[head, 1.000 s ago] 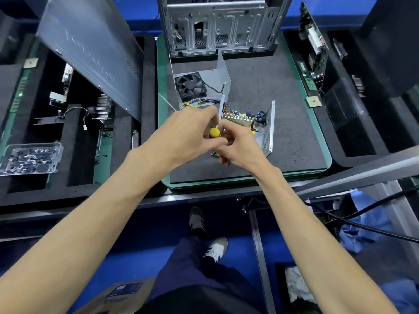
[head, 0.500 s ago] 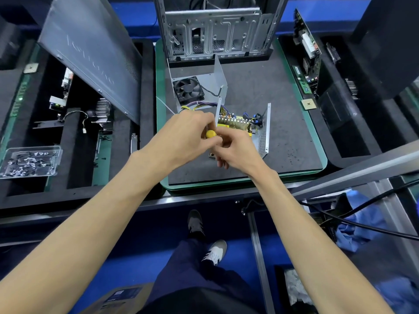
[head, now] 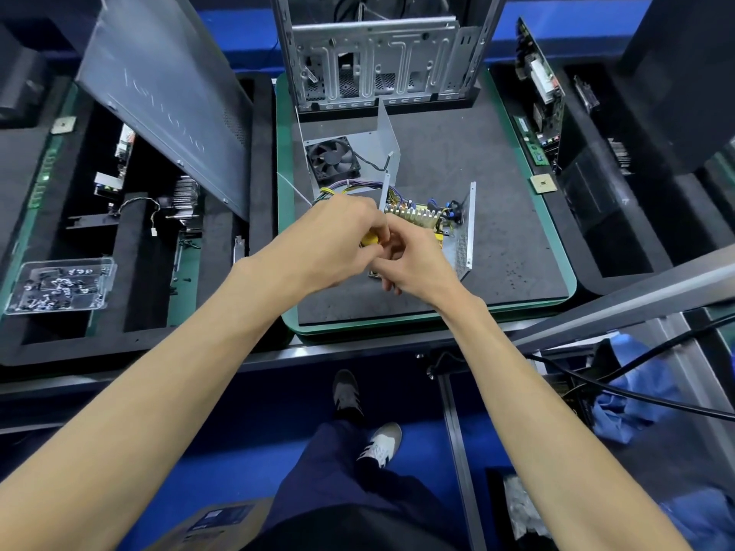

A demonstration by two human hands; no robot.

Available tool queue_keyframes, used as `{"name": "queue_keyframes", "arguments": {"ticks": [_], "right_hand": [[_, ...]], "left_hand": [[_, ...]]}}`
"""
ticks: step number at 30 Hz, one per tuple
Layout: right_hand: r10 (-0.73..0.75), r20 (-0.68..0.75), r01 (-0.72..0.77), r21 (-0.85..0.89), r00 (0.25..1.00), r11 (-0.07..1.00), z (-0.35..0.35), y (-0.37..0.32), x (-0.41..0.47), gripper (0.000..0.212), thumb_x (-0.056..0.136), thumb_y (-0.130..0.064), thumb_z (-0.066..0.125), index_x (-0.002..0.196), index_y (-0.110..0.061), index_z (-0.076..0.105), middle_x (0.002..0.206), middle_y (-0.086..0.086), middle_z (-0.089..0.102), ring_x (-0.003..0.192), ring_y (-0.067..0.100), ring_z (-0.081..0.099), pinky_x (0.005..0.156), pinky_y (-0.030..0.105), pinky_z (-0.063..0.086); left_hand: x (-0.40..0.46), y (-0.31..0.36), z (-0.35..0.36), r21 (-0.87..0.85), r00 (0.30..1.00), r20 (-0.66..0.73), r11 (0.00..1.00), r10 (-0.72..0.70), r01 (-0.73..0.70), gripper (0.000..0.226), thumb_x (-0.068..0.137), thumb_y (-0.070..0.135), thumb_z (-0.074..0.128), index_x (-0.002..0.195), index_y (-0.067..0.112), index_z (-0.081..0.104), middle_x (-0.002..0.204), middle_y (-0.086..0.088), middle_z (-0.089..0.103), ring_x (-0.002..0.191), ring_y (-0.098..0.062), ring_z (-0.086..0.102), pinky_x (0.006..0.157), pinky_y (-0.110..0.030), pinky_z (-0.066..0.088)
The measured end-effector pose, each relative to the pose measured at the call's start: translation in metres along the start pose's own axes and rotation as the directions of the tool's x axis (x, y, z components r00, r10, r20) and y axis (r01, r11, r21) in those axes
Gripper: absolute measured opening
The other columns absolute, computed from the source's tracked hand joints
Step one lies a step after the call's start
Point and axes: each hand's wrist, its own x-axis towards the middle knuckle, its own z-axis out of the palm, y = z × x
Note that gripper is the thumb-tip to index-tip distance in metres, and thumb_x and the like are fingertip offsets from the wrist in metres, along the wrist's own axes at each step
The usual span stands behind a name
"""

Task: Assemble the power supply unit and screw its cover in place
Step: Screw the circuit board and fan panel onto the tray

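Observation:
The open power supply base (head: 463, 236) lies on the dark mat (head: 497, 216), its circuit board (head: 417, 214) and coloured wires (head: 350, 186) exposed. Behind it the grey metal cover (head: 382, 145) with a black fan (head: 332, 159) stands tilted. My left hand (head: 338, 240) grips a yellow-handled screwdriver (head: 370, 239) over the unit's near left corner. My right hand (head: 413, 260) is curled right beside it, fingertips at the handle; what it pinches is hidden. The screwdriver's tip is hidden by both hands.
An open computer case (head: 378, 53) stands at the back of the mat. A grey side panel (head: 167, 93) leans at the left. A clear tray of screws (head: 59, 288) sits far left. Circuit boards (head: 539, 89) and a CPU chip (head: 541, 184) lie at the right.
The two hands have stayed together over the unit's near corner. The yellow handle now shows less, more covered by my left hand's fingers. The camera has shifted slightly.

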Motion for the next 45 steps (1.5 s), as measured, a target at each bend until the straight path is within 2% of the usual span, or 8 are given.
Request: {"name": "queue_keyframes", "arguments": {"ticks": [7,9,15,18,27,30,37,45], "right_hand": [[-0.033,0.02,0.033,-0.038,0.999,0.999,-0.003,0.003,-0.007,0.016,0.081,-0.025,0.068,0.096,-0.026,0.063,0.061,-0.008,0.061,0.046,0.023,0.064,0.038,0.029,0.047],[-0.068,-0.018,0.066,-0.084,0.998,0.994,-0.006,0.0,-0.008,0.035,0.086,-0.009,0.068,0.103,-0.039,0.063,0.065,-0.01,0.062,0.046,0.021,0.061,0.044,0.022,0.046],[-0.179,-0.219,0.153,-0.129,0.959,0.98,-0.035,-0.019,-0.011,0.006,0.097,-0.022,0.066,0.094,-0.017,0.065,0.066,0.005,0.054,0.06,0.016,0.045,0.059,0.031,0.038],[-0.115,-0.348,0.128,0.014,0.93,0.992,-0.054,-0.026,-0.012,0.017,0.099,-0.033,0.061,0.094,-0.017,0.065,0.074,0.017,0.057,0.063,0.028,0.047,0.06,0.039,0.039],[0.229,-0.675,0.017,0.337,0.701,0.941,-0.093,-0.01,-0.002,0.014,0.103,-0.031,0.048,0.094,-0.023,0.055,0.073,-0.011,0.054,0.06,0.012,0.048,0.055,0.034,0.047],[0.245,-0.701,0.02,0.346,0.67,0.938,-0.091,0.003,0.002,0.01,0.11,-0.025,0.045,0.106,-0.021,0.053,0.086,-0.007,0.056,0.073,0.013,0.058,0.078,0.04,0.057],[0.274,-0.683,0.04,0.406,0.677,0.913,-0.079,0.019,0.014,0.014,0.111,-0.022,0.042,0.118,-0.024,0.054,0.107,0.002,0.06,0.098,0.019,0.069,0.101,0.034,0.054],[0.254,-0.69,0.061,0.397,0.677,0.916,-0.069,0.021,0.03,0.014,0.113,-0.02,0.039,0.118,-0.019,0.052,0.106,0.006,0.058,0.094,0.016,0.069,0.097,0.029,0.052]], "left_hand": [[-0.004,-0.006,-0.003,-0.006,0.993,0.057,0.995,0.101,-0.101,0.02,0.09,0.013,0.066,0.109,0.016,0.072,0.094,0.009,0.059,0.094,-0.022,0.061,0.086,-0.038,0.05],[-0.002,-0.004,-0.004,-0.021,0.996,0.04,0.996,0.085,-0.084,0.023,0.091,0.025,0.068,0.113,0.017,0.068,0.1,0.007,0.065,0.096,-0.021,0.061,0.086,-0.041,0.051],[0.018,0.006,-0.014,-0.277,0.989,-0.147,0.96,-0.01,-0.032,0.027,0.1,0.032,0.054,0.122,0.023,0.067,0.1,0.007,0.071,0.085,-0.011,0.064,0.083,-0.034,0.054],[0.034,0.007,-0.014,-0.299,0.991,-0.13,0.954,-0.042,0.001,0.023,0.103,0.028,0.052,0.118,0.022,0.069,0.099,0.007,0.072,0.087,-0.011,0.065,0.085,-0.034,0.053],[0.089,-0.011,0.015,-0.067,0.989,-0.036,0.988,-0.144,0.142,0.028,0.094,0.023,0.061,0.121,0.019,0.066,0.119,-0.002,0.066,0.115,-0.021,0.058,0.095,-0.045,0.051],[0.102,-0.024,0.024,0.058,0.978,0.007,0.977,-0.208,0.207,0.036,0.092,0.029,0.064,0.127,0.019,0.063,0.126,-0.006,0.064,0.121,-0.028,0.056,0.092,-0.045,0.05],[0.114,-0.046,0.029,-0.013,0.961,0.029,0.961,-0.276,0.276,0.023,0.088,0.019,0.069,0.109,0.024,0.075,0.081,0.004,0.069,0.094,-0.026,0.063,0.084,-0.039,0.053],[0.109,-0.061,0.019,-0.229,0.971,0.015,0.945,-0.239,0.236,0.016,0.089,0.012,0.065,0.094,0.021,0.078,0.085,0.005,0.074,0.084,-0.013,0.068,0.089,-0.03,0.054]]}}
